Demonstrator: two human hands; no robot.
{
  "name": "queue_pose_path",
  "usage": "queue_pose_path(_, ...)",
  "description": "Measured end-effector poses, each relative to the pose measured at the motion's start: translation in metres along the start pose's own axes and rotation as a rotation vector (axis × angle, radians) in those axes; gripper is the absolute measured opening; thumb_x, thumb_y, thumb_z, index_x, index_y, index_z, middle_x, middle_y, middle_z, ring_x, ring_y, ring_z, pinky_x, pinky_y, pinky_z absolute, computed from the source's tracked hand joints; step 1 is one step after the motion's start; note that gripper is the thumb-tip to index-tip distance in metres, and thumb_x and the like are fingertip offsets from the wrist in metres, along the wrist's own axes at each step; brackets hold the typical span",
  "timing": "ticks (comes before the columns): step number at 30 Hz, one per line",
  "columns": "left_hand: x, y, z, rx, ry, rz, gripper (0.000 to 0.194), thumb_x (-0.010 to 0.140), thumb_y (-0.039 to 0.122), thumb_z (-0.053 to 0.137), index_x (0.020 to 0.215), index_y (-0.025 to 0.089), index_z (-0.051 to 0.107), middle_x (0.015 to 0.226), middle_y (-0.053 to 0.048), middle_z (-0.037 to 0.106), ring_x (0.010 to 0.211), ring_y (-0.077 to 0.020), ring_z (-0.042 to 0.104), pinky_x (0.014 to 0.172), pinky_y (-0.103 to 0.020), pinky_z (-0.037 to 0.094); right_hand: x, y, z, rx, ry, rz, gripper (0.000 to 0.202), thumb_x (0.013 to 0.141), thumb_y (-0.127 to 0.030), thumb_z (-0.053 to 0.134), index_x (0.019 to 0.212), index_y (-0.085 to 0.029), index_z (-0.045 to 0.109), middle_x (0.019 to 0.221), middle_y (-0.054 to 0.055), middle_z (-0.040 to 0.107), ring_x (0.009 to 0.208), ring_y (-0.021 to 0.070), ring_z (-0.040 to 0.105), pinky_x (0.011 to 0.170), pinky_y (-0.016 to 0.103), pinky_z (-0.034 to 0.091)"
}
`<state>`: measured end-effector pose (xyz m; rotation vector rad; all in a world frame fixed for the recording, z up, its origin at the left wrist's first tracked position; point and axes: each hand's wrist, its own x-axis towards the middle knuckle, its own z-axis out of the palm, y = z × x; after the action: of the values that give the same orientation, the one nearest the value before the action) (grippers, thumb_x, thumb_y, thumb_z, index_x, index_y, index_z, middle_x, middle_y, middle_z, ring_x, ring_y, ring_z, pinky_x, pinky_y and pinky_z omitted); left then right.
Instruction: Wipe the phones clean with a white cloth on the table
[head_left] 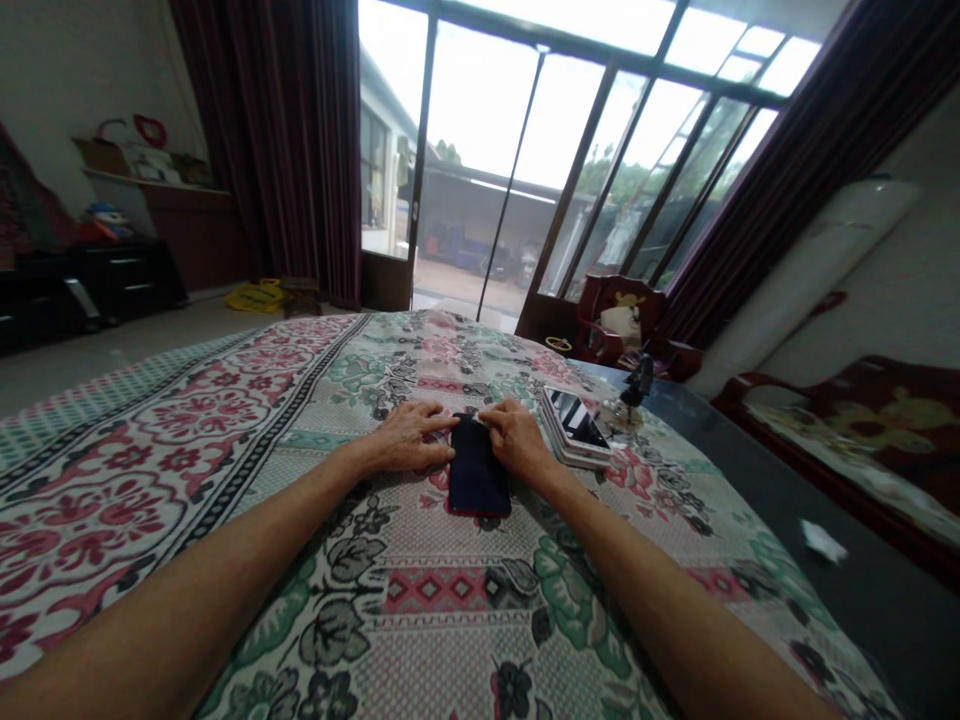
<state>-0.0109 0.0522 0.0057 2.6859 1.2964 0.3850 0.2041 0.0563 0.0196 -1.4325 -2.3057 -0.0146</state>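
Observation:
A dark smartphone (480, 470) with a reddish lower edge lies flat on the patterned tablecloth (435, 590), screen up. My left hand (411, 436) rests at its left side, fingers stretched out and apart, thumb and fingertips at the phone's edge. Over the upper right corner, my right hand (516, 436) has its fingers drawn together, pressed down at the screen. A small whitish bit shows at those fingertips, too small to name. To the right of that hand lies a stack of boxes or devices (576, 425) with a glossy dark top.
Beyond the stack stands a small dark figurine (637, 382). A crumpled white tissue (823, 540) is on the dark tabletop (750, 480) at right. Wooden chairs (626, 315) stand behind, near glass doors (487, 190). A yellow bag (255, 297) lies on the floor at left.

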Motion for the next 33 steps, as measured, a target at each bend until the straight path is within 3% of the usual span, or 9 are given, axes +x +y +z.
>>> queue_pose_path(6, -0.001, 0.001, -0.002, 0.003, -0.024, -0.005, 0.043, 0.087, 0.049, 0.050, 0.126, 0.032, 0.056, 0.140, -0.003, 0.049, 0.130, -0.0300, 0.036, 0.108, -0.046, 0.025, -0.033, -0.005, -0.014, 0.023, -0.017, -0.080, 0.033, 0.085, -0.004, 0.044, 0.096, -0.018, 0.072, 0.090, 0.008, 0.059, 0.083, 0.0171, 0.053, 0.078, 0.029, 0.045)
queue_pose_path(14, 0.000, -0.001, 0.000, 0.056, -0.022, -0.023, 0.054, 0.087, 0.047, 0.050, 0.137, 0.026, 0.047, 0.145, -0.008, 0.042, 0.131, -0.0284, 0.037, 0.108, -0.042, 0.026, -0.077, -0.020, -0.027, 0.122, -0.019, -0.180, 0.035, 0.083, -0.002, 0.042, 0.100, -0.018, 0.068, 0.092, 0.008, 0.056, 0.084, 0.0172, 0.051, 0.076, 0.032, 0.046)
queue_pose_path(17, -0.001, 0.000, -0.002, 0.050, -0.028, 0.001, 0.048, 0.087, 0.043, 0.050, 0.133, 0.028, 0.050, 0.144, -0.006, 0.045, 0.132, -0.0286, 0.035, 0.108, -0.044, 0.025, -0.093, -0.029, -0.033, 0.136, -0.034, -0.194, 0.036, 0.083, -0.002, 0.042, 0.104, -0.019, 0.066, 0.095, 0.008, 0.056, 0.086, 0.0174, 0.051, 0.077, 0.032, 0.046)
queue_pose_path(21, -0.003, 0.002, -0.006, 0.019, -0.040, 0.059, 0.030, 0.086, 0.038, 0.052, 0.114, 0.035, 0.063, 0.141, 0.001, 0.049, 0.132, -0.0291, 0.034, 0.108, -0.046, 0.024, -0.107, -0.038, -0.041, 0.162, -0.084, -0.211, 0.036, 0.085, -0.004, 0.043, 0.105, -0.022, 0.066, 0.099, 0.008, 0.056, 0.090, 0.0175, 0.051, 0.078, 0.031, 0.046)
queue_pose_path(25, -0.002, 0.000, -0.003, -0.002, -0.007, 0.052, 0.034, 0.084, 0.040, 0.053, 0.117, 0.034, 0.062, 0.140, -0.001, 0.050, 0.130, -0.0300, 0.037, 0.107, -0.046, 0.026, -0.098, -0.032, -0.038, 0.176, -0.091, -0.231, 0.037, 0.083, -0.002, 0.045, 0.104, -0.022, 0.068, 0.099, 0.007, 0.057, 0.090, 0.0172, 0.051, 0.080, 0.032, 0.045)
queue_pose_path(33, 0.001, -0.005, 0.007, 0.030, 0.036, -0.001, 0.052, 0.086, 0.049, 0.050, 0.133, 0.026, 0.051, 0.141, -0.008, 0.046, 0.127, -0.0290, 0.041, 0.107, -0.043, 0.028, -0.023, -0.007, -0.014, 0.030, -0.052, -0.099, 0.032, 0.085, -0.005, 0.048, 0.099, -0.020, 0.073, 0.092, 0.007, 0.060, 0.086, 0.0164, 0.054, 0.079, 0.027, 0.043)
